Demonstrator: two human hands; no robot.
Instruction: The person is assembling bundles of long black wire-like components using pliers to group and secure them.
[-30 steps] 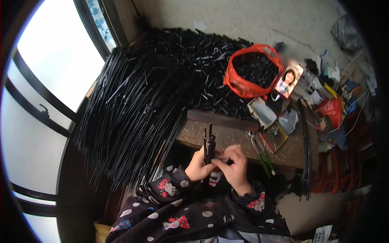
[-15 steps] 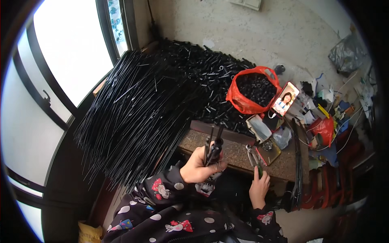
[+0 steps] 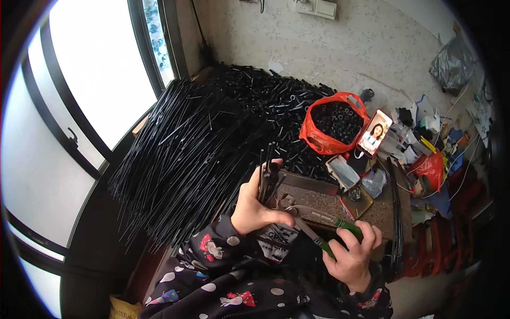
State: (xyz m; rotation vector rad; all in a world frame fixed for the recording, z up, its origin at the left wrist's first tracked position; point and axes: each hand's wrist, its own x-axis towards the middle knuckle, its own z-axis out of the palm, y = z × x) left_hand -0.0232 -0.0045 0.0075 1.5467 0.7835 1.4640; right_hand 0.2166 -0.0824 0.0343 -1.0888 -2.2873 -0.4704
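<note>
The bundle of thin black rods (image 3: 270, 178) is mid-view on my feed, gripped in my left hand (image 3: 251, 207) with the thumb stretched toward four o'clock. Big change: half a second ago the green-handled pliers (image 3: 319, 215) were down on the bench (image 3: 380, 210); now my right hand (image 3: 352, 258) has them up, fingers curled round the splayed handles, tool head right by the bundle. I'd call that a switch from bare fingers to tool work. Can't tell if they're biting anything. Red bag (image 3: 319, 142) at one o'clock from the bundle, loose long rods (image 3: 175, 159) around ten.
</note>
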